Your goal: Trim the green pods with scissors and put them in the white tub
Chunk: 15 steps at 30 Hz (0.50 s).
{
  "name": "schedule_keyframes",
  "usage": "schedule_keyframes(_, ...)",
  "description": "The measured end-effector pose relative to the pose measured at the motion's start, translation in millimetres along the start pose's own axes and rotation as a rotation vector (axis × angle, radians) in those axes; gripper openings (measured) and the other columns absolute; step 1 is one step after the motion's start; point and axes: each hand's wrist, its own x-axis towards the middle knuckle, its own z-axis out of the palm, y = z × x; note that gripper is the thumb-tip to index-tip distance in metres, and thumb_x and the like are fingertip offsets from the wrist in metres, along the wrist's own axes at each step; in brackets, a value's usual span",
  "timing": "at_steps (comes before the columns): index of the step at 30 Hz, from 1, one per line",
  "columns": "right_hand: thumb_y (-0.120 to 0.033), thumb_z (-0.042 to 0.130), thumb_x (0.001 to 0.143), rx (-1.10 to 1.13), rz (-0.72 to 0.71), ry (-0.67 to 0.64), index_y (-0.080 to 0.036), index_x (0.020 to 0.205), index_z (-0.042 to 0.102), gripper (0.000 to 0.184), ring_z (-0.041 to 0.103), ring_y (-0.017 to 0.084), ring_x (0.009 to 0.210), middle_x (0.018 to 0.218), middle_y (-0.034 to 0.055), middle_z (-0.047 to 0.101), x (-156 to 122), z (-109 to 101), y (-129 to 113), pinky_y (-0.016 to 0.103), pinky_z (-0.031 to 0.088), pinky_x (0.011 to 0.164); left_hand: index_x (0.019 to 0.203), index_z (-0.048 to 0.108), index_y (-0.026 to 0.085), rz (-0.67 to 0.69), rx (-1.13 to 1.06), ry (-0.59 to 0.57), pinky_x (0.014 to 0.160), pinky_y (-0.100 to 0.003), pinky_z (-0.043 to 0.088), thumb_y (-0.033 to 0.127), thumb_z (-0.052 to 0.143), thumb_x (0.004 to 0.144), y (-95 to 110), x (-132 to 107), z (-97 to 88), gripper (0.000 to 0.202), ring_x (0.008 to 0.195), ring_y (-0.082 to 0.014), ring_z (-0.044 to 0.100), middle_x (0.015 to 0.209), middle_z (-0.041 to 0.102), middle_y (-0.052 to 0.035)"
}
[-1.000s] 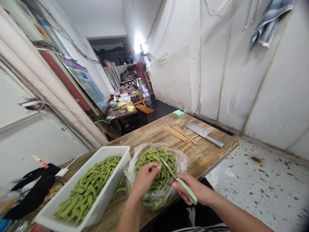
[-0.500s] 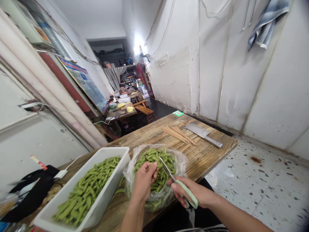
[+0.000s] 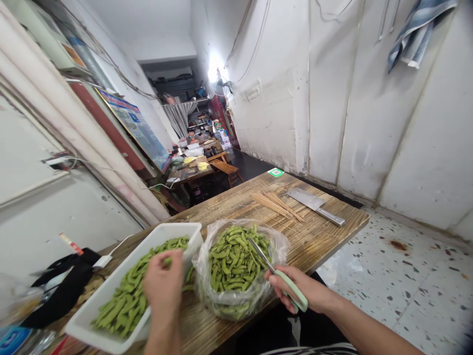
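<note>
My left hand [image 3: 164,278] is over the white plastic tub [image 3: 107,340], its fingers curled together round a green soybean pod [image 3: 167,262], mostly hidden by them. Many pods [image 3: 125,301] fill the tub below. In my right hand [image 3: 295,286] are scissors with pale green handles [image 3: 293,291], the fingers through and around the grips. Their blades [image 3: 260,251] look nearly closed and point up and left across the right part of a clear plastic bag [image 3: 205,266]. That bag stands open on the table, full of more soybean pods [image 3: 232,259].
On the wooden table [image 3: 221,207] lie a bundle of thin bamboo skewers [image 3: 277,204] and a cleaver [image 3: 314,204]. A green-and-white code sticker [image 3: 275,172] is near the far edge. Left of the tub are a black bag [image 3: 59,296] and a white plug [image 3: 102,261]. Another cluttered table [image 3: 188,170] stands farther back.
My left hand has moved left from above the plastic bag to above the tub. The scissors stay in my right hand near the bag. The view has shifted slightly.
</note>
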Motion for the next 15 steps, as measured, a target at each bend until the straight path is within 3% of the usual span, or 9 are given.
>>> schedule_keyframes(1,-0.066,0.06,0.078,-0.007,-0.014,0.006,-0.017,0.093,0.052,0.051,0.041,0.005,0.04,0.06,-0.0072,0.048,-1.2,-1.9,0.5,0.016,0.035,0.036,0.088,0.063,0.018,-0.018,0.194,0.158,0.066,-0.036,0.044,0.046,0.053,0.076,-8.1,14.0,-14.4,0.032,0.068,-0.0228,0.056,0.071,0.06,-0.0031)
schedule_keyframes(2,-0.067,0.059,0.078,-0.011,-0.025,0.012,-0.017,0.094,0.052,0.052,0.041,0.005,0.041,0.061,-0.0071,0.048,-2.3,-3.4,0.5,0.016,0.035,0.037,0.096,0.064,0.017,-0.001,0.335,0.205,0.071,-0.039,0.045,0.044,0.049,0.079,-15.0,25.9,-27.0,0.035,0.077,-0.0266,0.059,0.082,0.064,-0.0075)
schedule_keyframes(5,-0.068,0.058,0.078,0.008,-0.026,0.006,-0.018,0.094,0.052,0.054,0.041,0.005,0.043,0.062,-0.0067,0.048,-2.8,-4.2,-2.4,0.016,0.035,0.039,0.114,0.062,0.009,0.084,0.652,0.084,0.083,-0.05,0.044,0.044,0.049,0.08,-23.7,41.8,-43.2,0.05,0.107,-0.0404,0.055,0.115,0.061,-0.0224)
schedule_keyframes(8,-0.068,0.059,0.077,0.034,-0.005,0.001,-0.017,0.096,0.052,0.055,0.041,0.005,0.043,0.061,-0.0069,0.047,-0.3,-1.6,-6.4,0.017,0.035,0.038,0.114,0.064,0.011,0.356,0.693,-0.007,0.095,-0.053,0.037,0.04,0.046,0.085,-14.9,26.2,-21.9,0.045,0.122,-0.0408,0.045,0.13,0.054,-0.0228)
schedule_keyframes(9,-0.068,0.06,0.077,0.034,-0.003,0.002,-0.017,0.096,0.052,0.055,0.041,0.005,0.043,0.061,-0.007,0.047,0.3,-0.7,-7.3,0.016,0.035,0.038,0.11,0.067,0.015,0.462,0.649,-0.093,0.097,-0.051,0.035,0.036,0.046,0.086,-9.8,17.0,-9.4,0.038,0.12,-0.037,0.048,0.126,0.059,-0.0194)
schedule_keyframes(11,-0.066,0.061,0.077,0.03,0.001,-0.003,-0.017,0.097,0.052,0.054,0.041,0.005,0.042,0.06,-0.0074,0.047,0.5,0.5,-8.1,0.016,0.035,0.037,0.099,0.072,0.022,0.602,0.566,-0.373,0.098,-0.048,0.032,0.028,0.051,0.084,0.5,-1.1,16.3,0.026,0.112,-0.0311,0.055,0.113,0.069,-0.0114)
schedule_keyframes(13,-0.066,0.06,0.078,0.013,-0.006,-0.016,-0.017,0.096,0.052,0.053,0.04,0.005,0.041,0.059,-0.0077,0.047,-1.0,0.8,-7.4,0.016,0.035,0.037,0.09,0.073,0.025,0.655,0.553,-0.534,0.097,-0.047,0.03,0.021,0.056,0.08,7.9,-13.7,35.8,0.021,0.108,-0.0297,0.056,0.107,0.072,-0.0087)
schedule_keyframes(15,-0.066,0.06,0.078,-0.009,-0.013,-0.032,-0.017,0.095,0.053,0.052,0.04,0.005,0.04,0.06,-0.0077,0.047,-3.0,0.6,-5.6,0.016,0.035,0.037,0.086,0.074,0.025,0.659,0.577,-0.58,0.095,-0.047,0.029,0.017,0.057,0.078,11.2,-18.3,45.5,0.02,0.106,-0.0302,0.056,0.103,0.072,-0.0092)
